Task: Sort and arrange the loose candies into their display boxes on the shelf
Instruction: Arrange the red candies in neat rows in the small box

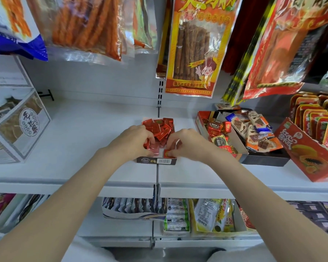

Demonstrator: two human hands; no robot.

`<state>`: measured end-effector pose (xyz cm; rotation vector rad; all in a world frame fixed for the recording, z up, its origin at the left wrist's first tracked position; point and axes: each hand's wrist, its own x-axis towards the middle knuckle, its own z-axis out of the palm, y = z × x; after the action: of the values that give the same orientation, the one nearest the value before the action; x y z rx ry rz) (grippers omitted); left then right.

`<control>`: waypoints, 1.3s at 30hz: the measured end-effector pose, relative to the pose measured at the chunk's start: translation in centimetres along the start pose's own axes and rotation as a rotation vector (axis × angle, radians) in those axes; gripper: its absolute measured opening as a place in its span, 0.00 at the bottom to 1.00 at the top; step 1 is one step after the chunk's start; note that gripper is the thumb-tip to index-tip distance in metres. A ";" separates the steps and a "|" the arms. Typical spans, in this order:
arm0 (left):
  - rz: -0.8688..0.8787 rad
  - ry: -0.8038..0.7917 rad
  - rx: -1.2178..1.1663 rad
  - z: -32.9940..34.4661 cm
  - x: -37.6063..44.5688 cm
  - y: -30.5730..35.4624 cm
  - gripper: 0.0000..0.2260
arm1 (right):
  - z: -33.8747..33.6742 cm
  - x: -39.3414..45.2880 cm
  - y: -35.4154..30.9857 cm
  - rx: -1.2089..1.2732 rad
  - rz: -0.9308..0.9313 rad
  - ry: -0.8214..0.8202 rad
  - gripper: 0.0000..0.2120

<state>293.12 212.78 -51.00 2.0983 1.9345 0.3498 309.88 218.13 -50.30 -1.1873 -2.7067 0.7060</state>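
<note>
A small display box (156,160) with a barcode on its dark front stands in the middle of the white shelf (80,140). It holds a heap of red foil-wrapped square candies (160,127). My left hand (134,141) is in the box at the left, fingers curled on red candies at the front. My right hand (186,143) reaches in from the right and pinches a red candy (168,153) near the box's front edge. A second box (235,142) to the right holds mixed gold, red and chocolate-bar candies.
A red carton (309,157) of orange snack packs stands at the far right. A grey-white box (17,127) sits at the left. Snack bags (193,46) hang above the shelf. A lower shelf (178,216) holds more packets. A metal divider (157,178) runs down the shelf's front.
</note>
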 end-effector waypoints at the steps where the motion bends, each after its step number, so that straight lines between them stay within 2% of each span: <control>1: 0.005 -0.012 -0.001 -0.1 -0.1 -0.3 0.13 | 0.1 0.2 -0.1 0.017 -0.005 -0.003 0.07; 4: 0.016 -0.035 -0.008 -0.2 -0.6 -1.0 0.12 | 0.4 0.4 -0.1 0.056 -0.028 -0.042 0.07; 9: 0.045 -0.047 -0.006 -0.1 -0.9 -1.5 0.13 | -0.1 0.6 -0.8 -0.012 -0.073 -0.115 0.07; 11: 0.065 -0.056 -0.014 -0.1 -0.9 -1.6 0.14 | -1.1 0.7 -1.1 -0.019 -0.084 -0.025 0.06; 14: 0.088 -0.039 -0.050 -0.4 -1.0 -1.7 0.15 | -2.0 1.4 -0.9 -0.072 -0.040 0.233 0.09; 15: 0.092 -0.031 -0.063 -0.5 -1.1 -1.5 0.13 | -1.8 1.7 -0.7 -0.099 -0.005 0.252 0.12; 17: 0.113 -0.039 -0.081 -0.6 -1.2 -1.0 0.09 | -0.7 2.2 -0.4 -0.133 0.063 0.192 0.16; 19: 0.129 -0.084 -0.069 -0.4 -1.4 -0.5 0.07 | 0.7 2.4 -0.3 -0.150 0.082 0.178 0.15; 21: 0.127 -0.120 -0.051 -0.2 -1.6 -0.3 0.08 | 1.3 2.4 -0.3 -0.149 0.076 0.231 0.14; 27: 0.120 -0.164 -0.010 -0.1 -1.6 -0.3 0.10 | -1.4 1.4 0.2 0.200 0.142 0.283 0.13; 29: 0.122 -0.141 -0.041 -0.4 -1.7 -0.4 0.09 | -2.4 0.7 -0.1 0.153 0.112 0.186 0.12; 31: 0.104 -0.092 -0.091 -0.8 -1.8 -0.8 0.09 | -2.4 0.2 -0.7 -0.023 0.032 0.036 0.12; 34: 0.056 -0.058 -0.069 -1.3 -2.0 -1.6 0.10 | -1.0 0.0 -1.8 -0.224 -0.062 -0.100 0.13; 39: 0.041 -0.076 -0.110 -1.1 -2.0 -1.9 0.11 | -0.9 0.2 -2.2 -0.185 0.001 -0.298 0.14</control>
<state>290.80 210.98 -50.68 2.0537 1.7904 0.3707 308.54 217.38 -48.51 -1.2070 -3.0764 0.6956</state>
